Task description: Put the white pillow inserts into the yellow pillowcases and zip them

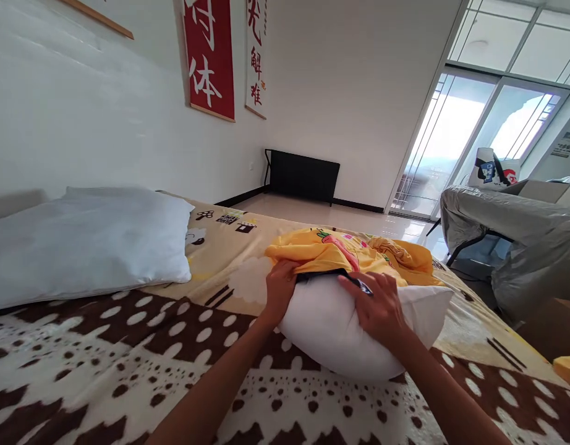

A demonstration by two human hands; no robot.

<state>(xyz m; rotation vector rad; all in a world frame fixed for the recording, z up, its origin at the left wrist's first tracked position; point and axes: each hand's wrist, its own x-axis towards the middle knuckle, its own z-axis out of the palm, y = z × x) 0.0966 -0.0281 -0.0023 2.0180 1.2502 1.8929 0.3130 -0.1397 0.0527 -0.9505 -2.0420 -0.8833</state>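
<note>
Two bare forearms reach up from the bottom edge across the bed (104, 364), whose cover is patterned in brown, white and beige. They meet at a bare white pillow (340, 337) lying on the bed's near half, right of centre. A yellow pillowcase (354, 253) with a cartoon print is bunched over the pillow's far end, its dark-lined opening drawn only a little way onto the stuffing.

The left hand (279, 289) has its grip pinched on the pillowcase's edge at the pillow's left shoulder, fingers curled under the cloth. The right hand (380, 309) lies on top of the pillow, fingers bent over the dark hem, pressing it down and holding it.

By the look of it, the case is being dressed onto the pillow and the work is at an early stage, since most of the pillow is bare. The next move likely calls for both hands to draw the hem toward the near end evenly, so the cloth does not bunch on one side.

A second white pillow (85, 244) lies on the bed well to the left of the one in hand. On the wall beyond the bed hang a red banner (209, 59) with large white Chinese characters, the lower one reading 体, and a white scroll (256, 59) with red characters too cropped to read surely. A sign by the window at far right is too small to read.
</note>
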